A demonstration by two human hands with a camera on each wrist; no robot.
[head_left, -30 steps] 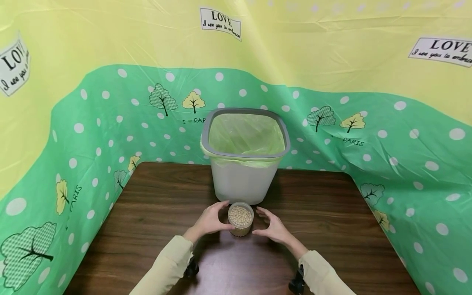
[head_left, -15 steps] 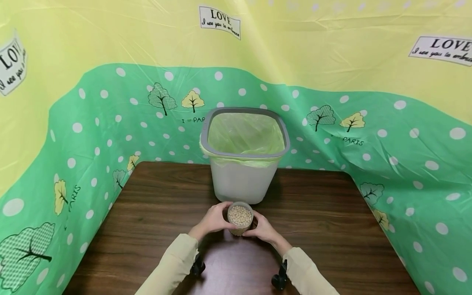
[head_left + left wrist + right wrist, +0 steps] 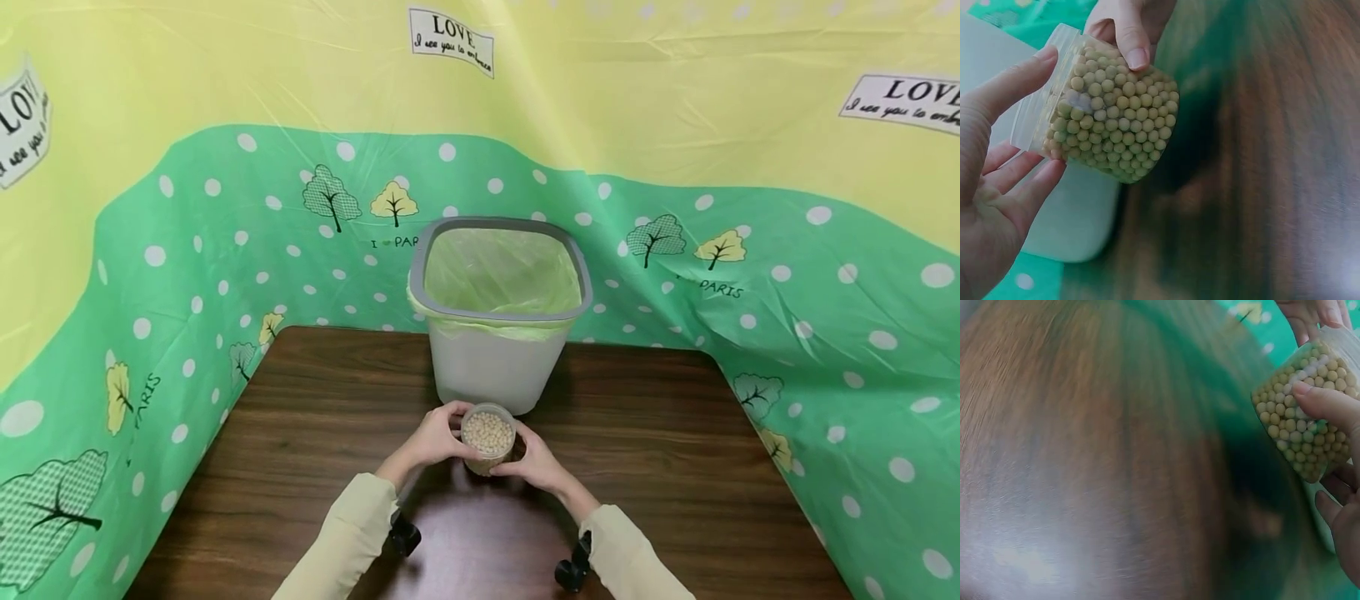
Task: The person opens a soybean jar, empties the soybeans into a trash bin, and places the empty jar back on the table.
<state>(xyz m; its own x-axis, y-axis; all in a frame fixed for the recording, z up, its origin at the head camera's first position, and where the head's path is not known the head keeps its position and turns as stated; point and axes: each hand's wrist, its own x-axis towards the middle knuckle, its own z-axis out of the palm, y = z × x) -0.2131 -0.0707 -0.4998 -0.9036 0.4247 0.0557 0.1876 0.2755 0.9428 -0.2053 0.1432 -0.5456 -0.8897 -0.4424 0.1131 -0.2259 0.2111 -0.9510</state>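
A clear plastic jar (image 3: 488, 435) filled with round, pale yellow beans (image 3: 1119, 112) is upright in front of the bin, close over the table. My left hand (image 3: 432, 437) grips the jar by its rim, the thumb on the near side and fingers beneath it in the left wrist view. From the other side my right hand (image 3: 542, 461) holds the jar lower down, its thumb (image 3: 1322, 403) pressed against the wall. The far side of the jar is partly hidden by the beans and fingers.
Right behind the jar stands a grey-white bin (image 3: 495, 367) with a grey rim and a light green liner bag (image 3: 502, 267). Dark wood table (image 3: 330, 400) extends on both sides. A patterned green and yellow curtain (image 3: 247, 200) encloses the back and sides.
Both hands were apart around the jar a second ago; they closed in and took hold of it. Since then the jar has shifted slightly up in the head view.
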